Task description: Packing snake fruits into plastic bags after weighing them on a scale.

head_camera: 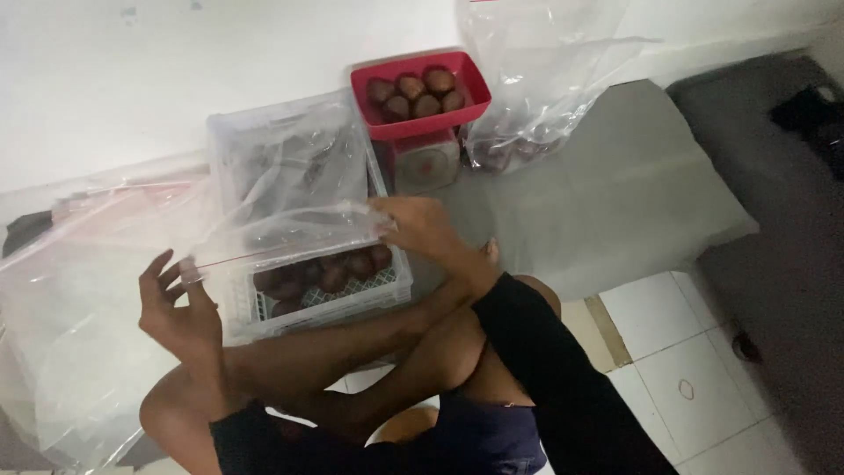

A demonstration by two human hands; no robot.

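Clear crinkly plastic zip bag (281,230) with a red seal strip pinched at both ends, left hand (180,308) and right hand (420,227) gripping it over a white lattice crate (352,295) of brown scaly fruit (321,274), red tray (420,92) of fruit on a small scale (425,163) behind, loose clear bag (541,79) beside it, grey mat (615,193).

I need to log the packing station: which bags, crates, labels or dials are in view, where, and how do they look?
Clear zip bag: held between both hands, red seal strip.
White crate: centre, slatted, brown fruit inside.
Red tray: on a pale scale, brown fruit inside.
Scale dial: round, under the tray.
Large clear bag: right of the scale, upright.
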